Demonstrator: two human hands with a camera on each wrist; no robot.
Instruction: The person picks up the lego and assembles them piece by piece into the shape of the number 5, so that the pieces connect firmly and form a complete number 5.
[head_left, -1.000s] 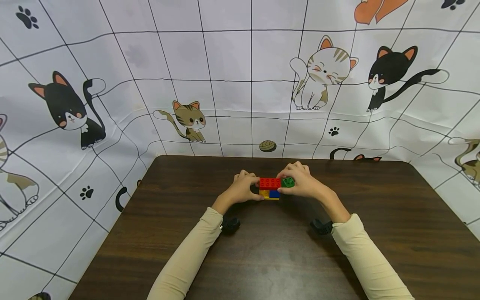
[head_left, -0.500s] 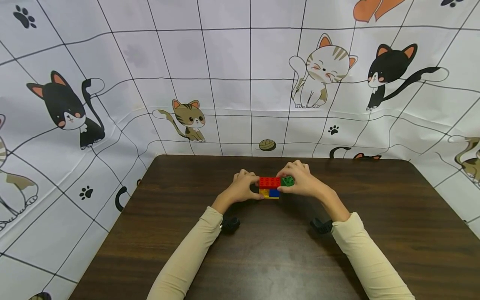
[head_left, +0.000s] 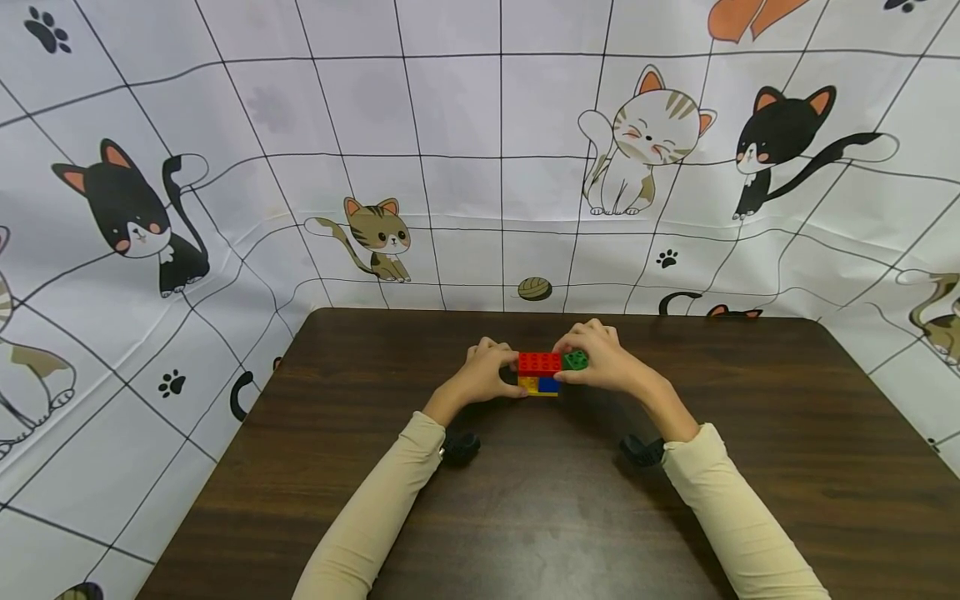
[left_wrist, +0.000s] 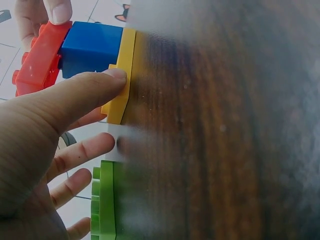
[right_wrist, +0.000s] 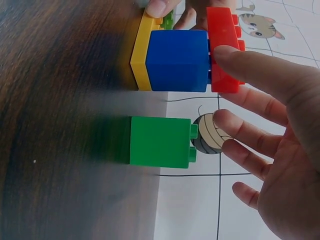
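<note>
A stack of bricks stands on the table: a yellow plate (left_wrist: 127,75) at the bottom, a blue brick (right_wrist: 177,61) on it, and a red brick (head_left: 539,363) on top. My left hand (head_left: 483,375) pinches the yellow plate, its thumb on the near edge. My right hand (head_left: 597,358) grips the red brick, thumb on its near side. A green brick (right_wrist: 160,142) stands apart to the right of the stack, near the right hand's fingers. Another green piece (left_wrist: 107,200), thin and studded, lies beside the left hand's fingers, low on the table.
The dark wooden table (head_left: 510,517) reaches back to a white curtain (head_left: 465,117) printed with cats and grid lines. Dark devices (head_left: 461,450) sit at both wrists.
</note>
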